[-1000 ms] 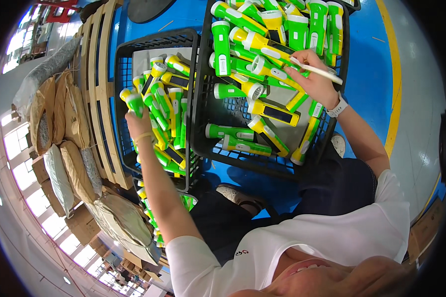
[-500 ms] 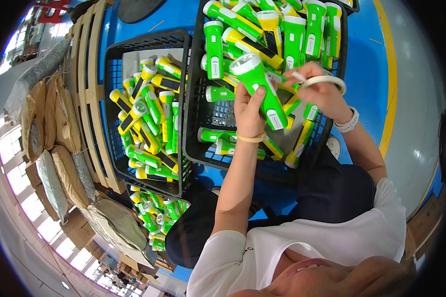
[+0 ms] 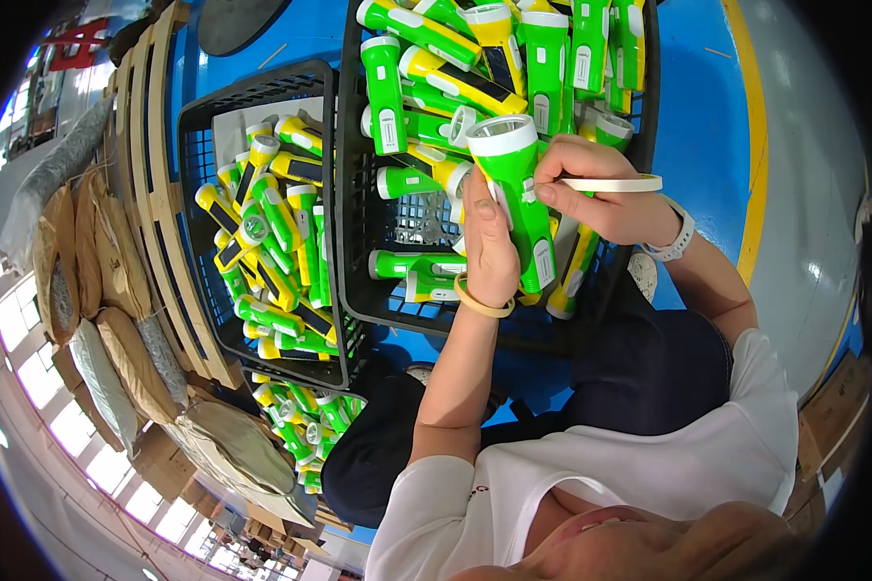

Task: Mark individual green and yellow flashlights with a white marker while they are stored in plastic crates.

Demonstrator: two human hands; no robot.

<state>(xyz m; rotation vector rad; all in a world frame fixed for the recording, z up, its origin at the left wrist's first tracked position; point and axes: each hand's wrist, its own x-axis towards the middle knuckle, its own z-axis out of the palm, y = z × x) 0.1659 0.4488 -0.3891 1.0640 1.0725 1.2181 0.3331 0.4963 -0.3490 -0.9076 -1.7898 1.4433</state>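
Note:
A green flashlight point(image 3: 523, 208) with a white head rim and a pale switch is upright, lens end away from me, above the large crate. My left hand point(image 3: 491, 242) grips its left side, most of the fingers hidden behind it. On the other side, my right hand point(image 3: 606, 194) is closed, thumb and fingertips pinched against the flashlight's switch area. A thin white ring point(image 3: 615, 183), like a narrow tape roll, sits in that hand, seen edge-on. Whether a piece of tape lies between the fingertips, I cannot tell.
Under my hands stands a large black crate point(image 3: 354, 281) of green and yellow flashlights. A second black crate point(image 3: 194, 184) of them stands left, with more flashlights point(image 3: 310, 426) nearer me. A wooden pallet point(image 3: 155, 194) and brown sacks point(image 3: 126, 353) lie far left.
My right hand has moved left onto the flashlight's switch area, and the white ring has turned edge-on. The left hand has shifted its hold, and the flashlight stands straighter.

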